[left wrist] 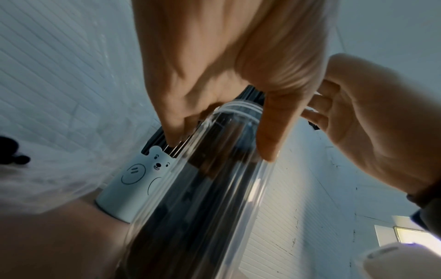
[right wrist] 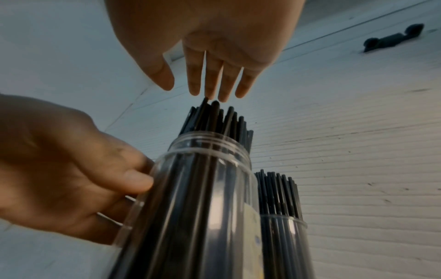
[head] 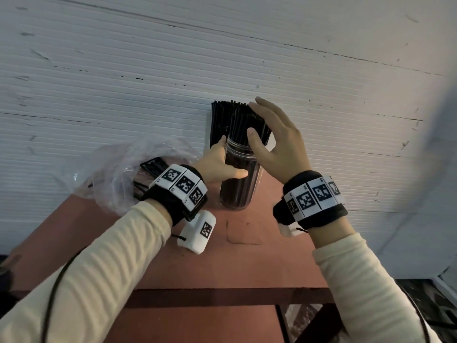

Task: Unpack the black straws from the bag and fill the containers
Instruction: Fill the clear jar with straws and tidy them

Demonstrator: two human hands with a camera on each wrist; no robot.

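Observation:
A clear jar (head: 237,191) packed with black straws (head: 247,125) stands on the reddish table (head: 222,263) by the wall. My left hand (head: 221,163) grips the jar just under its threaded rim, thumb in front and fingers behind. In the left wrist view the left hand (left wrist: 214,75) wraps the jar (left wrist: 214,188). My right hand (head: 274,139) is open beside the straw tops. In the right wrist view the straight fingers of that right hand (right wrist: 214,56) reach the tips of the straws (right wrist: 214,120). A crumpled clear bag (head: 118,174) with more black straws lies at the left.
A second container (right wrist: 281,236) full of black straws stands right behind the jar, against the white ribbed wall (head: 123,70). In the left wrist view a pale bear-printed container (left wrist: 133,188) shows behind the jar. The table's front edge (head: 210,289) is near my forearms.

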